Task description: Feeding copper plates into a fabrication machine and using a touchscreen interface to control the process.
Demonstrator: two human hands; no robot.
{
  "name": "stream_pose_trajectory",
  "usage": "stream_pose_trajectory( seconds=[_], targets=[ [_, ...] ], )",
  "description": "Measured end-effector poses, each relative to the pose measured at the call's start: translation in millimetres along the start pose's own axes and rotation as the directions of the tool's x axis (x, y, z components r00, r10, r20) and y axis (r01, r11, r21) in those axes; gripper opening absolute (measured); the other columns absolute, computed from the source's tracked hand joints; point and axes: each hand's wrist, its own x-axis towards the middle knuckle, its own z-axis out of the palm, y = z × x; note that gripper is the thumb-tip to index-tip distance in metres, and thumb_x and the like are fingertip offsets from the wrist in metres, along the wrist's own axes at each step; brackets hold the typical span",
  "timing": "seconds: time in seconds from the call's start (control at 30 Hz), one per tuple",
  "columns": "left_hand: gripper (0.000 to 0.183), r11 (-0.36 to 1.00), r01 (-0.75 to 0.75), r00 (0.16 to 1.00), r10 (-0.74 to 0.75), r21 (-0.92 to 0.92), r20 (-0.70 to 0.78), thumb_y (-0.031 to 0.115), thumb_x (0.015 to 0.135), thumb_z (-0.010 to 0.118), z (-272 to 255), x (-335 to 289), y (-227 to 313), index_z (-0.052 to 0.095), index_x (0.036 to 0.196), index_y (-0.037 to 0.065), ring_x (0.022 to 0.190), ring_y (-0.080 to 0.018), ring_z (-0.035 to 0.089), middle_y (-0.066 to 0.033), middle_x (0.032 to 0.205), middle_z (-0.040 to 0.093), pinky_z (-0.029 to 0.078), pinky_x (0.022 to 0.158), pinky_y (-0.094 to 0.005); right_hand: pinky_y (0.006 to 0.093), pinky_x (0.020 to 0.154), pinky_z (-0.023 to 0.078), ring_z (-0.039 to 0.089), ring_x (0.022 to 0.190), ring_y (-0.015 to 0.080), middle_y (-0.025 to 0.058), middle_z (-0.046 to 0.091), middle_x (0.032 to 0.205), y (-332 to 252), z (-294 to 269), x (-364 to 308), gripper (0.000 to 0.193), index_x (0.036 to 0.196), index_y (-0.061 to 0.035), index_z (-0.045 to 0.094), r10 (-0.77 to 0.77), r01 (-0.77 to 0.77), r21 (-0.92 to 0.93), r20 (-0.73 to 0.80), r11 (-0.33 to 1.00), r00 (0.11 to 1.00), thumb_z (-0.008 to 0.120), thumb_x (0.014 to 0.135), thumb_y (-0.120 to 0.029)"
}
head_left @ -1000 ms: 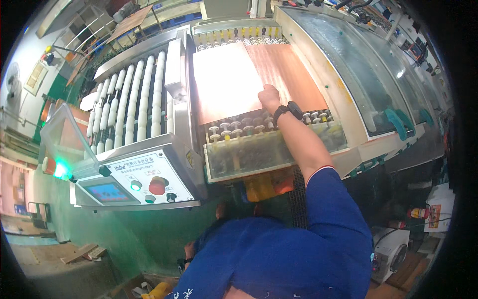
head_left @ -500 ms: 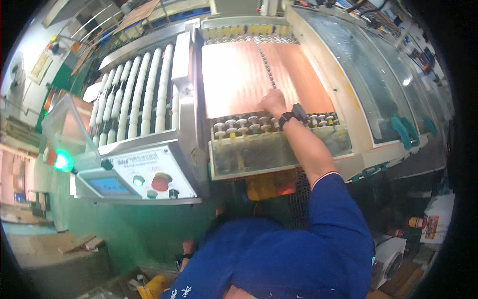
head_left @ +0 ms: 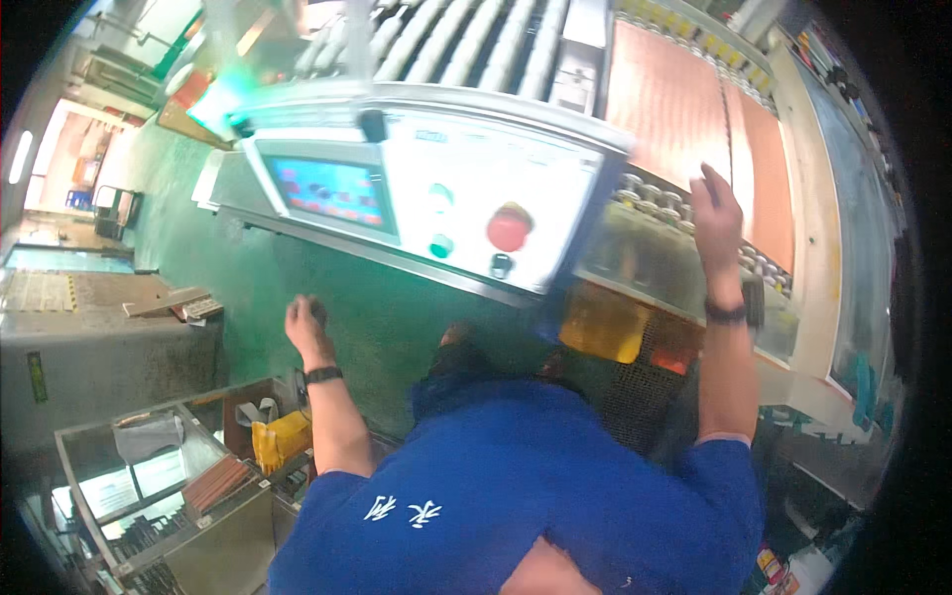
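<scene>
My right hand is raised at the near edge of the copper sheets, fingers loosely stretched, with nothing seen in it. Beneath and beyond it, one wide copper sheet and a narrower copper sheet lie side by side on the roller conveyor, a thin gap between them. White wheels line the conveyor's near side. Out to the left, my left hand hangs over the green floor, its fingers loosely bent and nothing visible in them. Both wrists wear dark bands.
Ahead stands a control panel with a lit screen and a red push button; white rollers run behind it. A glass-topped tank is at the right. At lower left sits a metal-framed cart with yellow gloves.
My right hand has drawn back from the gap between the copper sheets toward me. My left hand has come up into view at the left. The view has turned left toward the control panel.
</scene>
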Motion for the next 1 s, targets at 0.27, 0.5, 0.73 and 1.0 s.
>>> stream_pose_trajectory(
  seconds=[0.27, 0.5, 0.73, 1.0],
  targets=[
    [0.029, 0.834, -0.535, 0.834, 0.547, 0.132, -0.075, 0.011, 0.098, 0.057, 51, 135, 129, 0.061, 0.123, -0.005, 0.098, -0.0217, 0.064, -0.0134, 0.112, 0.067, 0.052, 0.087, -0.0345, 0.0351, 0.055, 0.05, 0.06, 0.053, 0.0221, 0.0092, 0.063, 0.067, -226, 99, -155, 0.058, 0.14, 0.0064, 0.053, -0.4, 0.407, 0.033, 0.264, 0.913, 0.877, 0.071, 0.086, -0.004],
    [0.028, 0.755, -0.632, 0.773, 0.601, 0.174, 0.202, 0.008, 0.095, 0.058, 90, 197, 131, 0.065, 0.119, -0.004, 0.103, -0.0285, 0.065, -0.0177, 0.116, 0.067, 0.05, 0.092, -0.0375, 0.0441, 0.059, 0.052, 0.068, 0.063, 0.0339, 0.0154, 0.068, 0.072, -325, 244, -160, 0.072, 0.147, 0.0094, 0.038, -0.273, 0.302, 0.038, 0.545, 0.953, 0.793, 0.07, 0.089, -0.018],
    [0.024, 0.343, -0.839, 0.513, 0.757, 0.422, 0.404, 0.009, 0.087, 0.064, 97, 209, 116, 0.07, 0.109, 0.003, 0.102, -0.0379, 0.063, -0.0164, 0.106, 0.069, 0.05, 0.088, -0.0465, 0.0459, 0.056, 0.052, 0.068, 0.063, 0.0349, 0.0182, 0.069, 0.076, -361, 299, -146, 0.076, 0.15, 0.0095, 0.032, -0.21, 0.363, -0.196, 0.538, 0.911, 0.817, 0.066, 0.091, -0.023],
    [0.024, 0.372, -0.825, 0.536, 0.753, 0.425, 0.383, 0.01, 0.085, 0.064, 95, 208, 117, 0.07, 0.108, 0.004, 0.101, -0.0369, 0.063, -0.0145, 0.104, 0.068, 0.051, 0.086, -0.0457, 0.0449, 0.057, 0.053, 0.069, 0.064, 0.0349, 0.0212, 0.071, 0.082, -364, 316, -150, 0.079, 0.15, 0.0102, 0.032, -0.235, 0.375, -0.228, 0.472, 0.899, 0.85, 0.068, 0.09, -0.025]
  ],
)
